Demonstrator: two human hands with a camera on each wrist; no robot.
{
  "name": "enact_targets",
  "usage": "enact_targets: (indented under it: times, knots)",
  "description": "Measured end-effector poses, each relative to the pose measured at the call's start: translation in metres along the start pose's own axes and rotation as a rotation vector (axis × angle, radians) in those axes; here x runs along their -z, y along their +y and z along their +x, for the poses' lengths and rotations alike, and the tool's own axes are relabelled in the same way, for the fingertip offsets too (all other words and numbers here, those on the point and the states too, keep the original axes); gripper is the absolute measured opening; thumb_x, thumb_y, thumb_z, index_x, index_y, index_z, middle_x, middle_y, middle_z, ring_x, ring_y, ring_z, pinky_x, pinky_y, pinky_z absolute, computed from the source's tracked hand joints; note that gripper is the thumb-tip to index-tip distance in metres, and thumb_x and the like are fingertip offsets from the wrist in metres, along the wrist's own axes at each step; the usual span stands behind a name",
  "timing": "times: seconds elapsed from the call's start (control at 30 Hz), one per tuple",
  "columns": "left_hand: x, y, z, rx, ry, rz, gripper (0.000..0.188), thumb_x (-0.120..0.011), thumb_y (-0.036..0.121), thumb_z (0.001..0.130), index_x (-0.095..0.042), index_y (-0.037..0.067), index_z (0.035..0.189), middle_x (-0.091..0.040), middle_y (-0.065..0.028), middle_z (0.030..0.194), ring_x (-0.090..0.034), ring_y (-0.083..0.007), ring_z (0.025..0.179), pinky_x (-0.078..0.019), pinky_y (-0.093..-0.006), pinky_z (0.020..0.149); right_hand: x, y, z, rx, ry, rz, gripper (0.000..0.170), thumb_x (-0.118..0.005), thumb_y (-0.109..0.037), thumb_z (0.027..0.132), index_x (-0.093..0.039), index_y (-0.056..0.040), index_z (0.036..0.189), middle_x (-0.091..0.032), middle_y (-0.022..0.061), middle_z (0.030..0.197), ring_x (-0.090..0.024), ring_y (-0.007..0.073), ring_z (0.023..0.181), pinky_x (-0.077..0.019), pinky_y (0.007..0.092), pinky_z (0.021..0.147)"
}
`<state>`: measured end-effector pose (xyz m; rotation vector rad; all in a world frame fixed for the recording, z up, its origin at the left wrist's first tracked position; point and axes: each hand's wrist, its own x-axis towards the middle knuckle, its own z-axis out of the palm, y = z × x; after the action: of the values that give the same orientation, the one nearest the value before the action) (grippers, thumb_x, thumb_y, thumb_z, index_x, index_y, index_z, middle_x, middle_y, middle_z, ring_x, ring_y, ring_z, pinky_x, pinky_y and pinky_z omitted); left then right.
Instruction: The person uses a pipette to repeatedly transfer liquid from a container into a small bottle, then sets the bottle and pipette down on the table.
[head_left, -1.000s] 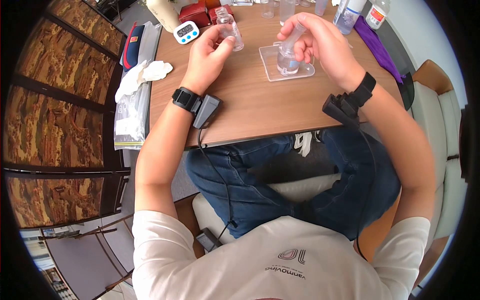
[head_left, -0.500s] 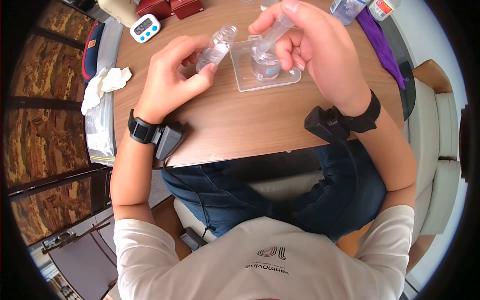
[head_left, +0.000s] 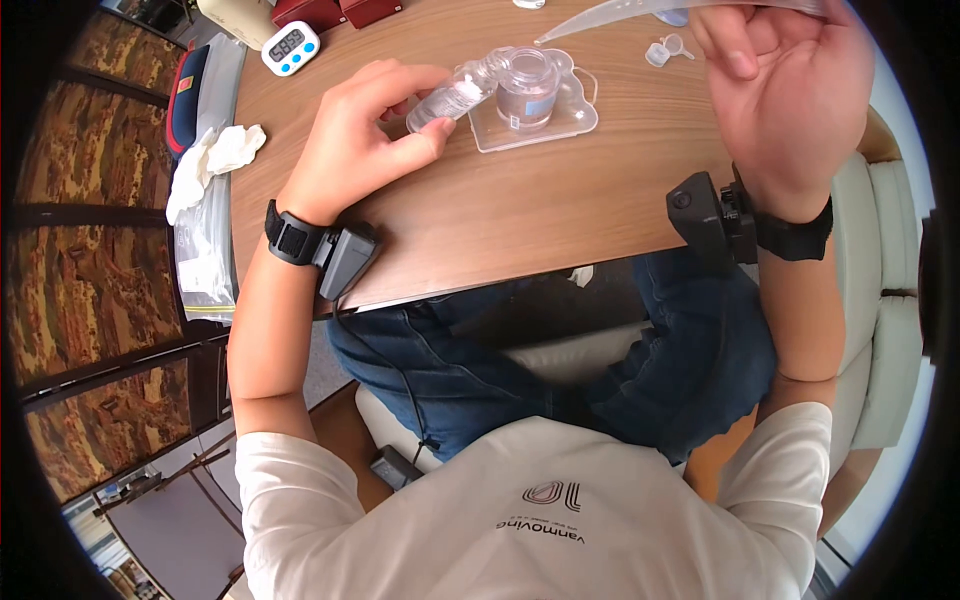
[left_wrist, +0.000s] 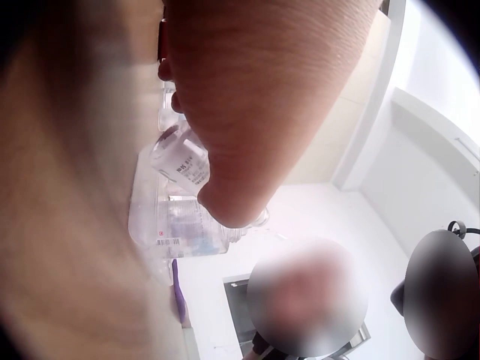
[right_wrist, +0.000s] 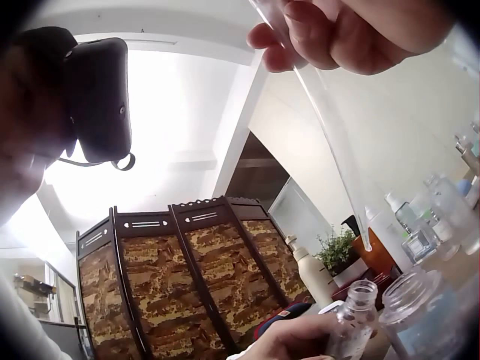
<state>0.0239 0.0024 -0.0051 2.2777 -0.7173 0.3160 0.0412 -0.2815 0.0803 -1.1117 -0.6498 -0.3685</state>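
Note:
My left hand (head_left: 365, 140) holds a small clear bottle (head_left: 450, 103) between thumb and fingers. The bottle leans toward a wide-mouthed clear jar (head_left: 527, 100), its uncapped neck close beside the jar's rim. Printed text shows on this bottle (left_wrist: 184, 161) in the left wrist view. The open jar bears a light blue label and stands on a clear plastic tray (head_left: 487, 143). Up to the right, my right hand (head_left: 785, 90) grips a long translucent dropper (head_left: 680, 14). In the right wrist view the dropper (right_wrist: 330, 131) points down, its tip in the air above the jar.
Tiny clear plastic caps (head_left: 657, 53) lie right of the tray. At the left are a digital timer (head_left: 290, 48), a crumpled white glove (head_left: 232, 150) and a dark blue case (head_left: 183, 105). Several bottles (right_wrist: 420, 232) stand farther back, near a cream pump bottle (right_wrist: 311, 274).
My right hand has lifted the dropper out of the jar and swung up and to the right. My left hand has brought the small bottle against the jar's left side, tilting it over more.

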Motion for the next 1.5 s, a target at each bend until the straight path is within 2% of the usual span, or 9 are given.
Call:
enact_targets:
  times: [0.33, 0.63, 1.0, 1.07, 1.17, 1.23, 1.27, 1.33, 1.5]
  knots:
    - [-0.003, 0.001, 0.0, -0.023, -0.019, -0.028, 0.033, -0.077, 0.011, 0.083, -0.07, -0.001, 0.113, -0.058, -0.0045, 0.084, -0.05, -0.0141, 0.074, -0.0462, -0.0288, 0.069, -0.008, 0.02, -0.002, -0.162, 0.117, 0.117, 0.05, -0.029, -0.035, 0.108, -0.057, -0.0044, 0.081, -0.065, 0.0151, 0.078, -0.046, 0.0119, 0.057, -0.0347, 0.0223, 0.047]
    - [-0.003, 0.001, 0.001, -0.028, -0.014, -0.001, 0.033, -0.078, 0.011, 0.082, -0.07, -0.001, 0.112, -0.059, -0.005, 0.084, -0.052, -0.0152, 0.074, -0.0471, -0.0293, 0.069, -0.017, -0.001, -0.003, -0.259, 0.055, 0.136, 0.062, -0.028, -0.046, 0.111, -0.059, -0.0033, 0.079, -0.065, 0.0162, 0.075, -0.046, 0.0113, 0.054, -0.0338, 0.0206, 0.046]
    - [-0.003, -0.002, 0.001, -0.023, 0.009, 0.018, 0.033, -0.078, 0.013, 0.082, -0.071, -0.001, 0.111, -0.059, -0.0047, 0.084, -0.053, -0.0151, 0.075, -0.0473, -0.0293, 0.07, -0.004, 0.013, -0.001, -0.108, 0.022, 0.115, 0.057, -0.032, -0.046, 0.11, -0.059, -0.0046, 0.083, -0.066, 0.0132, 0.076, -0.04, 0.0096, 0.049, -0.0323, 0.0213, 0.044]
    - [-0.003, -0.004, 0.002, -0.021, 0.052, 0.062, 0.035, -0.079, 0.02, 0.081, -0.073, 0.004, 0.112, -0.066, -0.0074, 0.086, -0.056, -0.0179, 0.071, -0.0495, -0.0318, 0.066, -0.002, 0.011, -0.001, -0.09, 0.03, 0.149, 0.056, -0.032, -0.047, 0.11, -0.059, -0.0049, 0.085, -0.065, 0.0123, 0.077, -0.039, 0.0093, 0.048, -0.0323, 0.0213, 0.045]
    - [-0.003, -0.001, 0.0, 0.043, 0.063, 0.04, 0.031, -0.076, 0.013, 0.083, -0.071, -0.001, 0.11, -0.062, -0.0046, 0.085, -0.054, -0.0147, 0.077, -0.0475, -0.0291, 0.071, -0.007, 0.009, -0.003, -0.078, 0.042, 0.064, 0.053, -0.033, -0.045, 0.111, -0.058, -0.0053, 0.085, -0.064, 0.0102, 0.078, -0.04, 0.0085, 0.05, -0.0328, 0.0214, 0.045]
    - [-0.006, -0.008, 0.0, 0.029, 0.069, 0.038, 0.033, -0.078, 0.016, 0.082, -0.072, 0.001, 0.111, -0.063, -0.0058, 0.085, -0.055, -0.0158, 0.074, -0.048, -0.0298, 0.068, -0.003, 0.024, -0.003, -0.298, -0.04, 0.0, 0.052, -0.034, -0.045, 0.112, -0.058, -0.0041, 0.09, -0.063, 0.0081, 0.084, -0.043, 0.0074, 0.053, -0.0335, 0.0209, 0.046]
    - [-0.007, -0.01, 0.001, 0.016, 0.081, 0.035, 0.035, -0.079, 0.019, 0.08, -0.073, 0.003, 0.111, -0.064, -0.007, 0.084, -0.056, -0.0168, 0.071, -0.0484, -0.0305, 0.065, -0.006, 0.027, -0.007, -0.297, -0.033, 0.001, 0.052, -0.034, -0.045, 0.112, -0.058, -0.0041, 0.09, -0.063, 0.0081, 0.084, -0.043, 0.0074, 0.053, -0.0335, 0.0209, 0.046]
    - [-0.006, -0.011, 0.001, 0.019, 0.076, 0.033, 0.035, -0.079, 0.018, 0.08, -0.073, 0.003, 0.111, -0.064, -0.0068, 0.084, -0.056, -0.0167, 0.071, -0.0482, -0.0304, 0.065, -0.015, 0.032, -0.013, -0.538, -0.083, -0.234, 0.052, -0.034, -0.046, 0.112, -0.059, -0.0024, 0.097, -0.062, 0.0066, 0.089, -0.047, 0.0065, 0.056, -0.0357, 0.0201, 0.048]
    - [-0.005, -0.009, 0.001, 0.029, 0.074, 0.035, 0.035, -0.079, 0.018, 0.08, -0.073, 0.003, 0.111, -0.063, -0.0065, 0.083, -0.055, -0.0163, 0.071, -0.0479, -0.0302, 0.065, -0.006, 0.047, -0.014, -0.575, -0.201, -0.186, 0.056, -0.033, -0.049, 0.112, -0.059, -0.0008, 0.102, -0.061, 0.0062, 0.092, -0.051, 0.006, 0.059, -0.039, 0.0193, 0.05]
